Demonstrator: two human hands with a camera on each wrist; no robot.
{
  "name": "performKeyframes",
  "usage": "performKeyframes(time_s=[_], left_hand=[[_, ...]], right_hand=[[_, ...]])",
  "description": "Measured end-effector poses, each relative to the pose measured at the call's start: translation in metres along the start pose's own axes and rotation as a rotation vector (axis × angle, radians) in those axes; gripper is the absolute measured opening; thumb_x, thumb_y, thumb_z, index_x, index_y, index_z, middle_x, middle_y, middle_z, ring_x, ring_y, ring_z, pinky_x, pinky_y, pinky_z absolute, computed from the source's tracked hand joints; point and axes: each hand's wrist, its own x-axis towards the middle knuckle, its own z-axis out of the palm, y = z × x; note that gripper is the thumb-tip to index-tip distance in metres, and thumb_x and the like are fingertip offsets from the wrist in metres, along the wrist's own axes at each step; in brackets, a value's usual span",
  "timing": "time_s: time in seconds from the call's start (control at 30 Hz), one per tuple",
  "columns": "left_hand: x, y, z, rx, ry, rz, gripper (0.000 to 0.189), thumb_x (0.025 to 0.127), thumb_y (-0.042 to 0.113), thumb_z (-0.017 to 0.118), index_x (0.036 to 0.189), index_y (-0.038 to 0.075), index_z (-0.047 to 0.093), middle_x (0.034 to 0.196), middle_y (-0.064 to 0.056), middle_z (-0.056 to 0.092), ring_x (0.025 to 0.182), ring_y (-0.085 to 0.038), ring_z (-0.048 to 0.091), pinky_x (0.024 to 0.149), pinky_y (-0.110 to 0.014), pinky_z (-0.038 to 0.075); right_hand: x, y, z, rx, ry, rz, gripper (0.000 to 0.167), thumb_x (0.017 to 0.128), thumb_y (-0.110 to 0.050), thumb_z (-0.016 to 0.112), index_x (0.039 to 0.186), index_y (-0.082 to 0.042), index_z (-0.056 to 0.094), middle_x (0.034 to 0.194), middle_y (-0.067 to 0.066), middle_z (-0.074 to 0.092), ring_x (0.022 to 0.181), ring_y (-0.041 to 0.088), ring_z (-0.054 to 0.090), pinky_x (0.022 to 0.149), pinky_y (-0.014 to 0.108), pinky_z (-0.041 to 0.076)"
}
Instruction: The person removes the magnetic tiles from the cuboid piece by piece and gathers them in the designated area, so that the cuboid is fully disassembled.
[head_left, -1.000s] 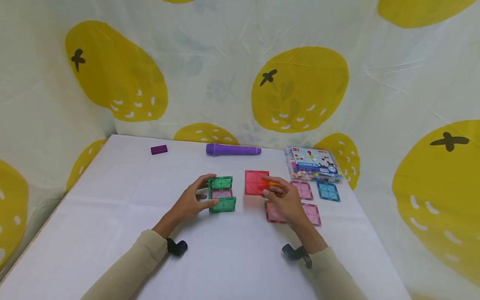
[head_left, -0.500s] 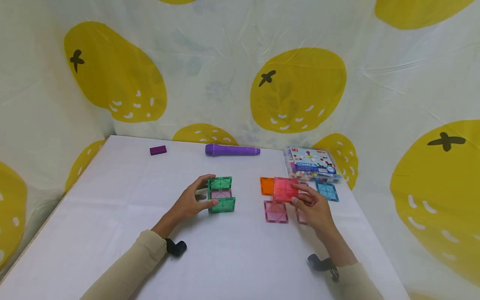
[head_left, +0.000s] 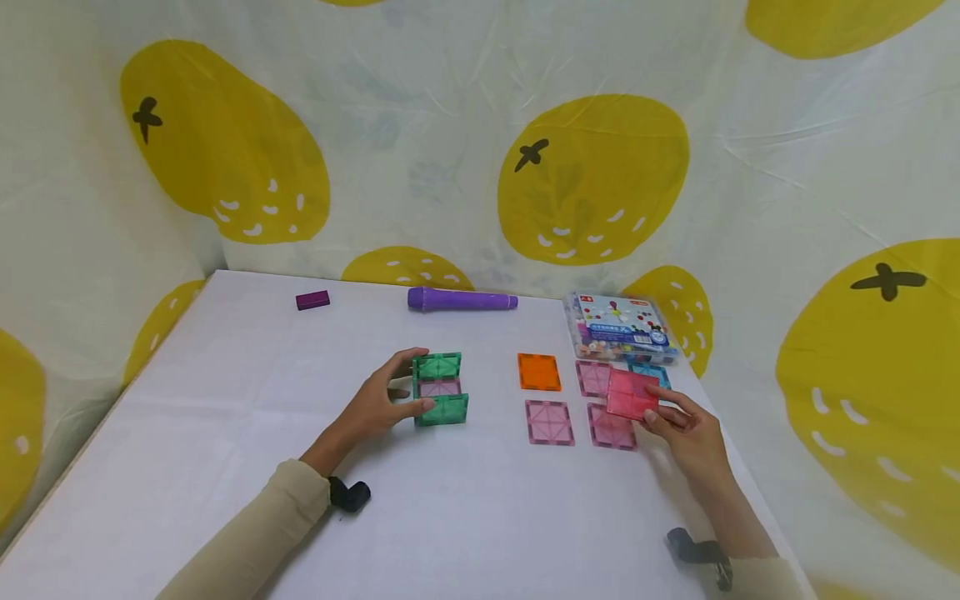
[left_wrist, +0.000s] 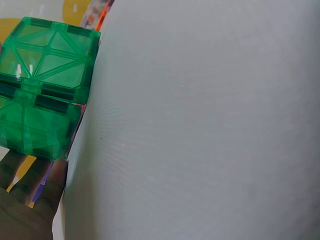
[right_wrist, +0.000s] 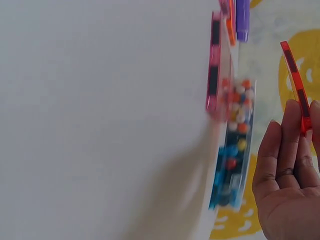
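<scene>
My left hand [head_left: 378, 400] grips a small structure of green magnetic tiles [head_left: 447, 410] standing round a pink tile [head_left: 440, 388], its right side open. The thumb lies on the near green wall and the other fingers reach round the back. In the left wrist view, green panels [left_wrist: 47, 60] rise above the fingers. My right hand [head_left: 693, 437] pinches a red magnetic tile [head_left: 628, 395] by its right edge. That tile overlaps pink tiles [head_left: 611, 429] and a blue tile [head_left: 660, 372] in the head view. Seen edge-on in the right wrist view, the red tile [right_wrist: 296, 82] sits between thumb and fingers.
An orange tile [head_left: 538, 372] and another pink tile [head_left: 549, 422] lie between my hands on the white table [head_left: 480, 517]. Behind them are a purple microphone-shaped stick [head_left: 462, 300] and a clear box of beads [head_left: 622, 327]. A dark purple block [head_left: 312, 300] lies back left.
My right hand has carried the red tile rightward, away from the green structure and past the orange tile to above the pink tiles. The left hand has kept its hold in place.
</scene>
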Motion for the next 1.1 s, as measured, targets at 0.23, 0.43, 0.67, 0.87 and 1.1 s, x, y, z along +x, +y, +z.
performKeyframes(time_s=[0.23, 0.43, 0.67, 0.87, 1.1], left_hand=[[0.000, 0.000, 0.000, -0.010, -0.002, 0.007, 0.080, 0.091, 0.037, 0.086, 0.158, 0.040, 0.042, 0.161, -0.004, 0.051, 0.152, -0.037, 0.046, 0.117, -0.057, 0.050], [0.000, 0.000, -0.001, -0.008, -0.001, 0.008, 0.080, 0.091, 0.037, 0.086, 0.158, 0.039, 0.042, 0.161, -0.004, 0.050, 0.152, -0.037, 0.046, 0.117, -0.057, 0.050], [-0.002, 0.002, -0.001, -0.004, 0.000, 0.015, 0.080, 0.091, 0.036, 0.086, 0.158, 0.042, 0.041, 0.162, -0.004, 0.050, 0.151, -0.037, 0.047, 0.116, -0.056, 0.051], [-0.001, 0.001, -0.001, -0.002, -0.005, 0.029, 0.082, 0.093, 0.034, 0.085, 0.162, 0.031, 0.040, 0.162, -0.006, 0.049, 0.151, -0.038, 0.047, 0.116, -0.056, 0.051], [0.000, 0.001, 0.000, -0.005, -0.007, 0.022, 0.082, 0.092, 0.035, 0.085, 0.161, 0.032, 0.040, 0.163, -0.005, 0.049, 0.151, -0.038, 0.047, 0.116, -0.057, 0.051]], right_hand=[[0.002, 0.023, -0.030, -0.157, 0.020, 0.112, 0.061, 0.103, -0.039, 0.070, 0.157, -0.021, 0.052, 0.106, -0.021, 0.075, 0.093, -0.013, 0.069, 0.086, 0.014, 0.061], [0.003, 0.041, -0.050, -0.277, -0.021, 0.143, 0.063, 0.105, -0.041, 0.067, 0.160, -0.017, 0.047, 0.123, 0.001, 0.079, 0.091, -0.019, 0.063, 0.081, 0.005, 0.055], [0.003, 0.043, -0.055, -0.333, -0.029, 0.216, 0.061, 0.108, -0.039, 0.063, 0.162, -0.017, 0.044, 0.148, 0.023, 0.062, 0.119, 0.013, 0.064, 0.081, 0.010, 0.058], [0.003, 0.041, -0.057, -0.339, -0.026, 0.237, 0.060, 0.108, -0.033, 0.063, 0.161, -0.012, 0.044, 0.145, 0.025, 0.062, 0.115, 0.017, 0.066, 0.080, 0.012, 0.059], [0.003, 0.039, -0.058, -0.502, 0.031, 0.223, 0.059, 0.107, -0.037, 0.064, 0.156, -0.008, 0.050, 0.151, 0.030, 0.055, 0.133, 0.047, 0.055, 0.083, 0.031, 0.066]])
